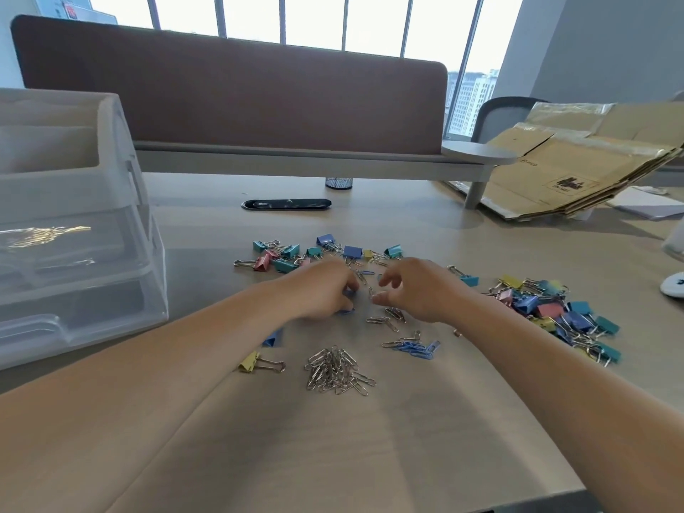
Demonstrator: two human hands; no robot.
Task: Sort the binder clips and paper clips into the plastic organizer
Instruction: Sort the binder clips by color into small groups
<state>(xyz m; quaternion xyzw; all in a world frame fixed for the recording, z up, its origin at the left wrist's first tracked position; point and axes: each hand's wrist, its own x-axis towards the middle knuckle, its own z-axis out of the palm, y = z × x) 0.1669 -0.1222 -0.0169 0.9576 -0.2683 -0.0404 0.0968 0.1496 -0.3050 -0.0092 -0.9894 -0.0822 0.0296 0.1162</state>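
Note:
Coloured binder clips [296, 255] lie in a row across the middle of the desk, and a bigger heap of binder clips [562, 314] sits at the right. A pile of silver paper clips [338, 370] lies near me, with a few blue paper clips [416, 348] to its right. The clear plastic organizer [70, 231] with drawers stands at the left. My left hand [325, 290] rests curled on the desk, its fingers closed over small blue clips. My right hand [414, 288] hovers beside it with fingers spread over loose paper clips, holding nothing.
A lone yellow binder clip [259, 363] lies beside my left forearm. Flattened cardboard boxes [577, 161] lean at the back right. A brown desk divider [237, 90] closes off the back, with a black cable slot [287, 204] in front of it.

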